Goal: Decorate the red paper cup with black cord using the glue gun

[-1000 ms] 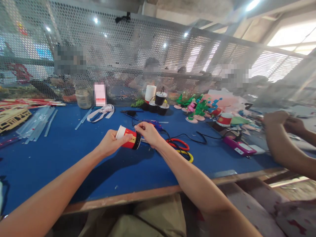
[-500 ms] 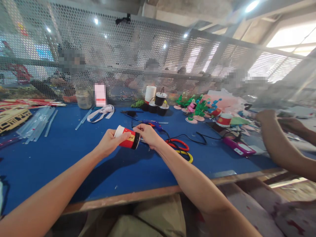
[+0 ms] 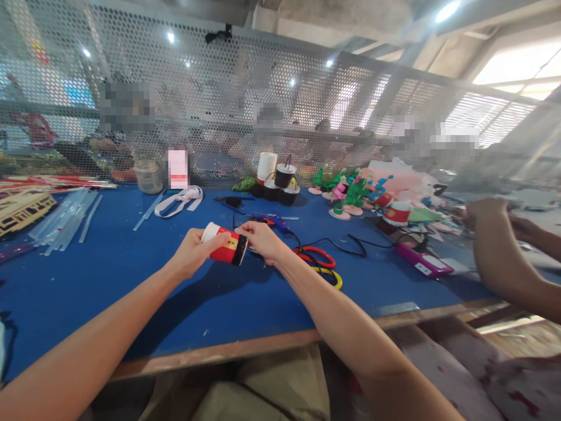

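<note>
A red paper cup (image 3: 222, 248) with a white rim and a yellow patch lies tilted on its side above the blue table, its rim facing left. My left hand (image 3: 191, 252) is closed around the rim end, thumb along the front. A black strip (image 3: 239, 250) runs around the cup's base. At the upper edge of that strip, my right hand (image 3: 262, 240) is closed in a pinch, its fingertips against the cup's base end. What lies between those fingertips is mostly hidden. Just behind my right hand is a blue and red glue gun (image 3: 275, 223).
Scissors with red and yellow handles (image 3: 322, 266) lie right of my right wrist. Clear glue sticks (image 3: 65, 222) are at the left, black buckets (image 3: 280, 186) at the back. Colourful figures (image 3: 350, 193), a purple power bank (image 3: 423, 261) and a co-worker's arm (image 3: 495, 240) are at the right.
The cup has turned and shifted very slightly left in my hands. Both hands keep their hold. The co-worker's arm at the right has moved a little to the right.
</note>
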{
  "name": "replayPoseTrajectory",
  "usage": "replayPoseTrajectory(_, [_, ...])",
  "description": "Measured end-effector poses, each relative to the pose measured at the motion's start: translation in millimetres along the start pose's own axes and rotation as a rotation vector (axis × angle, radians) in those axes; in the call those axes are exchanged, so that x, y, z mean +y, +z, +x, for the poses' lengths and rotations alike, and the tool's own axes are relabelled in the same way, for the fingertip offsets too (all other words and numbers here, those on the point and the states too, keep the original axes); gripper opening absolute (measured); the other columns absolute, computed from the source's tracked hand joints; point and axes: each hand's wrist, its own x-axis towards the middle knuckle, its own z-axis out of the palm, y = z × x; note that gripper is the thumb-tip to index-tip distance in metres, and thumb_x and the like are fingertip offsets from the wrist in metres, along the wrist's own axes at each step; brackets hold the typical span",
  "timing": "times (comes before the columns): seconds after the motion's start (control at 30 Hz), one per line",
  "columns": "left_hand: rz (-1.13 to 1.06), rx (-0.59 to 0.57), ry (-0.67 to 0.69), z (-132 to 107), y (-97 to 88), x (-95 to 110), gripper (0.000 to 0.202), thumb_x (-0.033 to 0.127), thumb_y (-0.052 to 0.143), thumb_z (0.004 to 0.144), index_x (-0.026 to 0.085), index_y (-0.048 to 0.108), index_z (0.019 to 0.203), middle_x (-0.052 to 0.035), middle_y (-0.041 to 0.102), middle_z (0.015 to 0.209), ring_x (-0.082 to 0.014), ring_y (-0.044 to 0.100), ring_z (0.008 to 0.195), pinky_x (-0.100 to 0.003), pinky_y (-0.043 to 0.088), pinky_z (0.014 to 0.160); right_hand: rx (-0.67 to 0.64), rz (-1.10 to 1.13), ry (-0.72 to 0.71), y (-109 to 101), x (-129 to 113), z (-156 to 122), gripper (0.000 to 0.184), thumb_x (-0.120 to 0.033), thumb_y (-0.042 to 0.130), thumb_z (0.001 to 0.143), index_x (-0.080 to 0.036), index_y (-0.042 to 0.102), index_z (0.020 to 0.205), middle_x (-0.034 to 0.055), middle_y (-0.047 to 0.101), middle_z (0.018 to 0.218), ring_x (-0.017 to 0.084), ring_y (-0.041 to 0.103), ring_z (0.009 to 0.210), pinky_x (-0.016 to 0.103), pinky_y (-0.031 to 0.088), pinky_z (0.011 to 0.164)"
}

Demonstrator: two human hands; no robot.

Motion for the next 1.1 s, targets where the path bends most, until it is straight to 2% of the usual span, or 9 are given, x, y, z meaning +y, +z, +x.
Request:
replayPoseTrajectory(0.67, [0.058,0.005,0.001,-1.9,1.5,4.5,0.027,0.038,0.065,0.059,0.012,0.062,0.053,0.0034,0.048,0.041,-0.0055,0.038,0.039,-0.018,0.028,0.038,-0.020,-0.004,0.003,0.5,2.9,1.1,0.023,-0.035,0.062,0.065,-0.016,0.052,0.055,-0.0077,0.042,0.044,0.006,0.034,0.041,0.021,0.027,0.044])
replayPoseTrajectory(1.0, [0.054,-0.039,0.023,-1.1,-1.1,1.7,0.026,0.036,0.064,0.063,0.011,0.064,0.058,0.0016,0.054,0.048,-0.0055,0.041,0.043,-0.017,0.032,0.041,-0.034,0.016,0.025,2.2,3.5,0.1,0.023,-0.034,0.063,0.064,-0.016,0.052,0.056,-0.0079,0.042,0.045,0.005,0.033,0.041,0.021,0.026,0.045])
replayPoseTrajectory(1.1, [0.098,-0.052,0.055,-0.8,-1.8,4.5,0.024,0.034,0.064,0.063,0.011,0.065,0.059,0.0007,0.057,0.051,-0.0069,0.045,0.046,-0.018,0.035,0.044,0.009,-0.030,0.001,-0.9,2.7,1.8,0.020,-0.031,0.060,0.068,-0.015,0.053,0.058,-0.0072,0.044,0.047,0.006,0.035,0.043,0.021,0.028,0.046])
